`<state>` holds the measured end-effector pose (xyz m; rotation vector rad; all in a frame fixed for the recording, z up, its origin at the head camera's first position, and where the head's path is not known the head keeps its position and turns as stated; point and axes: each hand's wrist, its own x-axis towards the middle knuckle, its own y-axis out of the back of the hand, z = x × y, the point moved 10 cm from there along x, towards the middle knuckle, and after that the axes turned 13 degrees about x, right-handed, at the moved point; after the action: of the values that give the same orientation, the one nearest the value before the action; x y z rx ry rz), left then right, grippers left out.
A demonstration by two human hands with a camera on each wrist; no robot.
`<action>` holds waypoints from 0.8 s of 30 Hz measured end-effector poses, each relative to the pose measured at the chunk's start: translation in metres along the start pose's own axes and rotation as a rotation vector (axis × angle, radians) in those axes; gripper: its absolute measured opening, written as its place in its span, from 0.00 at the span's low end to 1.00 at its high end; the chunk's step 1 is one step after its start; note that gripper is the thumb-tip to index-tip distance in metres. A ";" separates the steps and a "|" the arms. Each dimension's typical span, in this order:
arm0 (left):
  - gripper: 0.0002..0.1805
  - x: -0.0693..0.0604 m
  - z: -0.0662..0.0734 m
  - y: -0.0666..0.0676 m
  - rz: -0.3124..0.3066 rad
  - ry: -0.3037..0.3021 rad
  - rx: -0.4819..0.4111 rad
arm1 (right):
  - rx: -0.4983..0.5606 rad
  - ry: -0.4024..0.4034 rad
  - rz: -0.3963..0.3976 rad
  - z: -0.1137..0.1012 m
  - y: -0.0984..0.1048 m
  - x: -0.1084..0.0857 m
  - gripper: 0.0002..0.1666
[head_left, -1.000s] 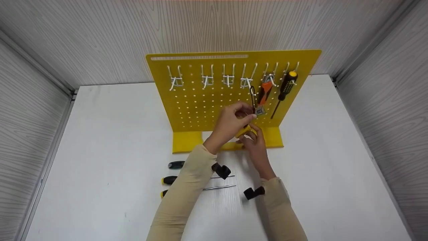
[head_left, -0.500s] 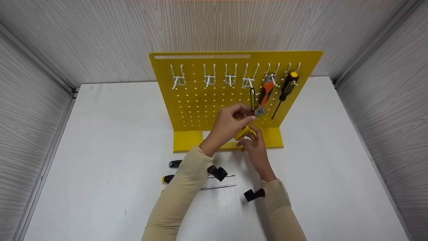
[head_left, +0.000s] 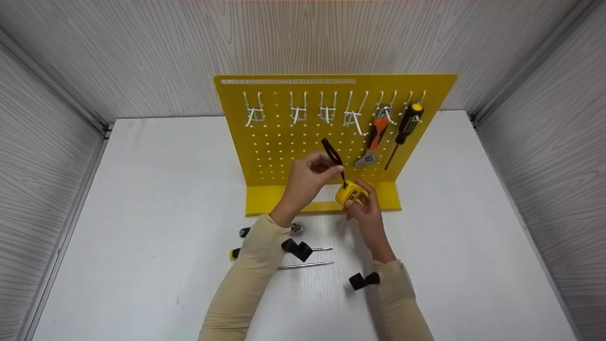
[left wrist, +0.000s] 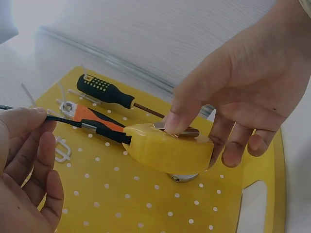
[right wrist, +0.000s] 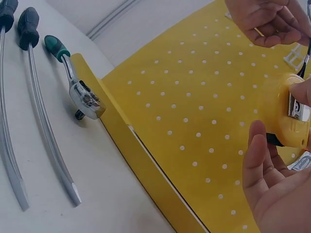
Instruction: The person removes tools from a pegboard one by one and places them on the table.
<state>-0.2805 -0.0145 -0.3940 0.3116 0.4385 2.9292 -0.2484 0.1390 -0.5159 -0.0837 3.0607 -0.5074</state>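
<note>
Leftward along the pegboard (head_left: 435, 87), the left hand (head_left: 307, 177) has shifted since the earlier frames, and the black strap (head_left: 333, 152) now tilts where it stood upright beneath a hook. The yellow tape measure (head_left: 348, 193), to which the strap is fastened, is held off the bench (head_left: 165, 189), just in front of the pegboard's lower part.

Hanging appears partly done: an adjustable wrench (head_left: 377, 135) and a screwdriver (head_left: 410, 124) hang at the pegboard's right end, while four hooks (head_left: 326, 113) to their left carry nothing. The tape measure is not yet hung; a ratchet (right wrist: 87, 102) and two long screwdrivers (right wrist: 30, 29) lie on the bench in front of the pegboard, seemingly left for later.

The left hand pinches the strap between thumb and fingers, the strap's loop standing above the grip. The right hand (head_left: 369, 208) grips the tape measure from the pegboard's right side, thumb on its metal clip (left wrist: 192, 132), other fingers beneath. Both forearms reach in from the pegboard's front, the left one slanting over the bench tools.
</note>
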 end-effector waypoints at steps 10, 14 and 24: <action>0.07 -0.005 -0.013 0.009 0.014 0.005 -0.010 | -0.010 -0.024 0.037 -0.001 0.013 -0.002 0.35; 0.08 -0.008 -0.021 0.010 0.024 0.023 -0.010 | -0.014 -0.040 0.048 0.000 0.018 -0.002 0.34; 0.11 -0.014 -0.043 0.006 0.006 0.076 -0.015 | -0.077 -0.046 0.030 -0.002 0.030 -0.001 0.33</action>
<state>-0.2773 -0.0346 -0.4347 0.2010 0.4260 2.9566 -0.2487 0.1679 -0.5237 -0.0513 3.0314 -0.3812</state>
